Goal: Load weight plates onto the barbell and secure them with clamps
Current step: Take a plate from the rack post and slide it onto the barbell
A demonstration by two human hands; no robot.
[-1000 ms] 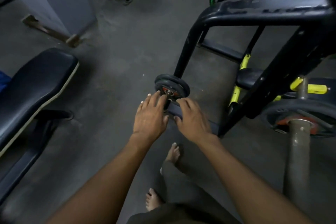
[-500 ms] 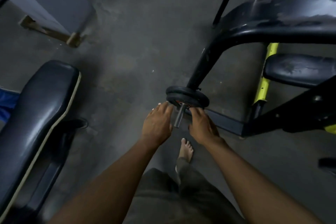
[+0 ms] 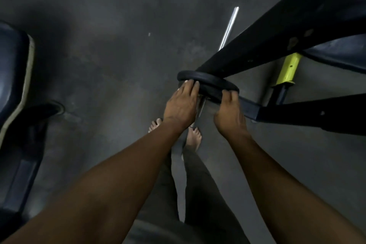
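A: Where do we log the weight plate (image 3: 210, 83)?

B: Centre of view, dark disc on a metal peg (image 3: 201, 106), under the black frame tube (image 3: 277, 33), above the floor (image 3: 118, 55).

A: Hands?

B: Left hand (image 3: 181, 105) curled over the plate's left rim, right hand (image 3: 229, 115) gripping its right rim; both clasp it.

A: Containers?

B: We see none. A padded bench (image 3: 11, 73) sits far left; bare feet (image 3: 193, 138) are near, below the hands.

My left hand (image 3: 181, 105) hides most of the peg (image 3: 201, 107); the black frame (image 3: 277, 45) covers the plate's (image 3: 210, 83) far side
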